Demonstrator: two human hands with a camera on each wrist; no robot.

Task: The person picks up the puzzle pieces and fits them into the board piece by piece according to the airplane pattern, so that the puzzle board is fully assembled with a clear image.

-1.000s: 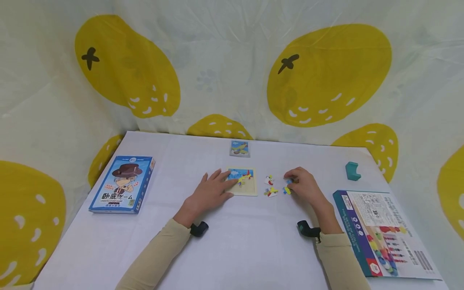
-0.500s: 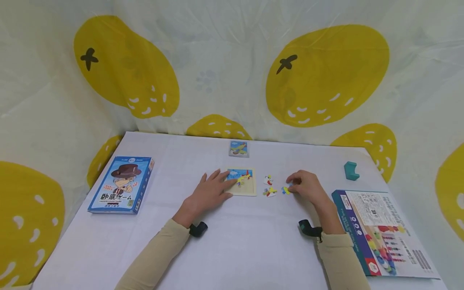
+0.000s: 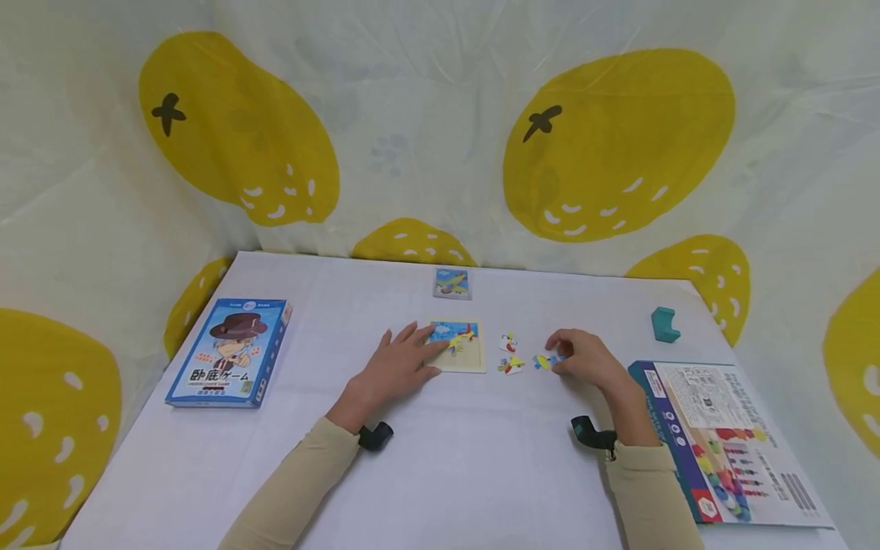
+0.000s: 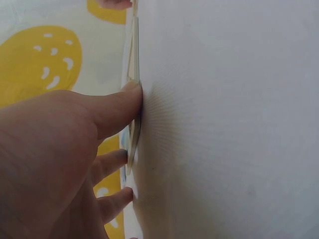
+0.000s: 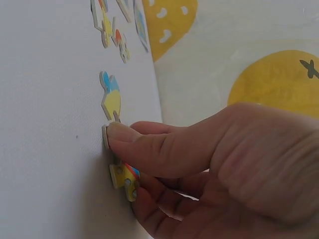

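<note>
In the head view my left hand (image 3: pixel 395 373) lies with spread, straight fingers on the left side of a small wooden jigsaw tray (image 3: pixel 470 361). Its thumb touches the tray's near edge in the left wrist view. Part of a plane-and-sky picture fills the tray's upper area. My right hand (image 3: pixel 584 363) pinches a jigsaw piece low over the table, right of the tray; thumb and fingers hide much of it. A yellow piece with grey dots (image 5: pixel 118 177) shows beneath the thumb. Just beyond the thumb lies a blue-and-yellow piece (image 5: pixel 112 99). Two white-backed pieces (image 3: pixel 509 342) lie between tray and right hand.
Behind the tray is a small plane picture card (image 3: pixel 451 283). A blue game box (image 3: pixel 230 355) stands at the left. On the right lie a teal U-shaped block (image 3: pixel 664 325) and a large flat box (image 3: pixel 736 443). A patterned curtain (image 3: pixel 426 137) borders the table.
My right hand has shifted slightly right and toward me, its fingers now beside the blue-and-yellow piece. The left hand stays on the tray.
</note>
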